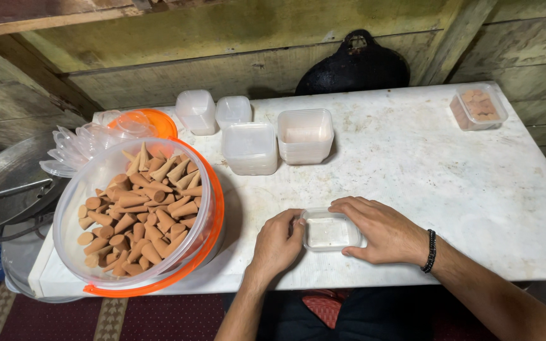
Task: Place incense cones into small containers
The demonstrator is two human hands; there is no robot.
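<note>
A large clear plastic bucket with an orange rim (213, 208), heaped with terracotta-coloured cone-shaped pieces (143, 208), stands at the left edge of the white worn tabletop (450, 170). Just right of it, near the front edge of the table, lies a small shallow rectangular clear plastic container (328, 231), open side up and with nothing in it but a pale, cloudy bottom. Its long axis runs left to right, roughly along the table's front edge.

The left hand (277, 243) is loosely curled, thumb and fingertips touching the container's left end. The right hand (379, 230), with a dark beaded bracelet (430, 251) at the wrist, lies mostly flat and spread, fingers resting over the container's far rim and right side. Neither hand lifts it; it sits flat on the table between them.
</note>
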